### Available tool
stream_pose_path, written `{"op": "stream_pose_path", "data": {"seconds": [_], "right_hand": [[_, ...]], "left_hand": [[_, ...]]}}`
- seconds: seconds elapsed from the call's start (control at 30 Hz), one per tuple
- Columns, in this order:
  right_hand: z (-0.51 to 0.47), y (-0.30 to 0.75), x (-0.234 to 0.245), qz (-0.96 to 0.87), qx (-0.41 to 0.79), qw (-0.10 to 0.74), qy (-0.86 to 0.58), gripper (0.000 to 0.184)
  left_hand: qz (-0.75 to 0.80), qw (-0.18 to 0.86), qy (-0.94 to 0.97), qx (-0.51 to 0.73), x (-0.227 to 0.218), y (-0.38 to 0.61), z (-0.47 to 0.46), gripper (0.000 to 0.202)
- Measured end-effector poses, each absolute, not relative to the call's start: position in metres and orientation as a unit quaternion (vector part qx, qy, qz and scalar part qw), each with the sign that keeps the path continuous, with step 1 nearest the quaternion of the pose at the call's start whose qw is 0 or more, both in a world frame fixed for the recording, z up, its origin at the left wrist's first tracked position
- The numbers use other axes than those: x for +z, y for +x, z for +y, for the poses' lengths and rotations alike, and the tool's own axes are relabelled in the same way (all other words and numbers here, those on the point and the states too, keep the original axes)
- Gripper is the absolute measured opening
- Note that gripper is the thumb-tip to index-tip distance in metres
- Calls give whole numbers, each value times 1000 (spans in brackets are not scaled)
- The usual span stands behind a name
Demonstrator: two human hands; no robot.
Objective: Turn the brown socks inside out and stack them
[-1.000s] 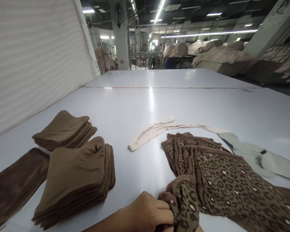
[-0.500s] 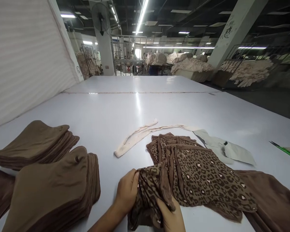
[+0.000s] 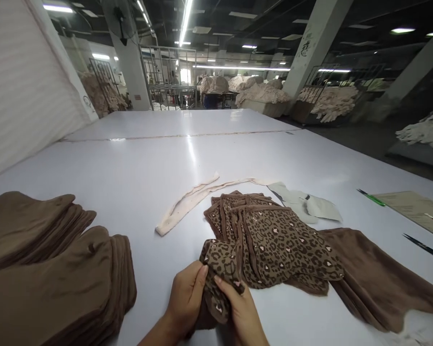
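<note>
Between my two hands is a leopard-print fabric piece (image 3: 222, 262) with a brown fuzzy reverse side, bunched and folded over near the table's front edge. My left hand (image 3: 187, 293) grips its left side, thumb on top. From the right, my right hand (image 3: 238, 302) pinches the same piece with the thumb over the print. Right behind and beside it lies a fanned pile of leopard-print pieces (image 3: 285, 240); the held piece overlaps its near left edge. The fingers under the fabric are hidden.
Stacks of plain brown cut pieces (image 3: 65, 283) stand at left. Brown fabric (image 3: 375, 269) lies right of the pile. Behind it are a cream strip (image 3: 187, 204) and grey-white scraps (image 3: 321, 207). Green-handled scissors (image 3: 375, 198), a card (image 3: 411, 206) and black tweezers-like tool (image 3: 426, 247) lie far right.
The view has swung to the right, showing more of the table's right side. My hands have drawn closer together, and the held piece is more folded, its print turned up.
</note>
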State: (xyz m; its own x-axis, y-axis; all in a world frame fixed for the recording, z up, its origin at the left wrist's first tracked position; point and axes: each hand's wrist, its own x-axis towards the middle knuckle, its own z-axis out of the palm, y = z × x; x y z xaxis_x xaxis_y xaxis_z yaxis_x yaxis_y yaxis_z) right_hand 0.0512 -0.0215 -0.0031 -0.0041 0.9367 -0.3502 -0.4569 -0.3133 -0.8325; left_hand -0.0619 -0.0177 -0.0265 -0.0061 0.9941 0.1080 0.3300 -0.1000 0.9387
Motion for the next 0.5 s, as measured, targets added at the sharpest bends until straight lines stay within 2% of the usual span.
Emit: {"op": "stream_pose_path", "data": {"seconds": [0.13,0.23,0.37,0.43,0.5], "right_hand": [[-25,70,-3,-189,793,443,-373,24],[-24,86,-8,-194,862,357,-305,21],[-21,99,-11,-245,887,271,-283,27],[-19,100,-11,-250,889,244,-295,26],[-18,98,-12,-231,897,236,-294,26]], "left_hand": [[560,383,597,429,-19,-65,-15,41],[533,471,571,411,-16,-65,-18,43],[451,612,534,371,-13,-67,-26,42],[470,580,537,394,-9,-71,-28,39],[513,502,524,459,-3,-73,-28,36]]}}
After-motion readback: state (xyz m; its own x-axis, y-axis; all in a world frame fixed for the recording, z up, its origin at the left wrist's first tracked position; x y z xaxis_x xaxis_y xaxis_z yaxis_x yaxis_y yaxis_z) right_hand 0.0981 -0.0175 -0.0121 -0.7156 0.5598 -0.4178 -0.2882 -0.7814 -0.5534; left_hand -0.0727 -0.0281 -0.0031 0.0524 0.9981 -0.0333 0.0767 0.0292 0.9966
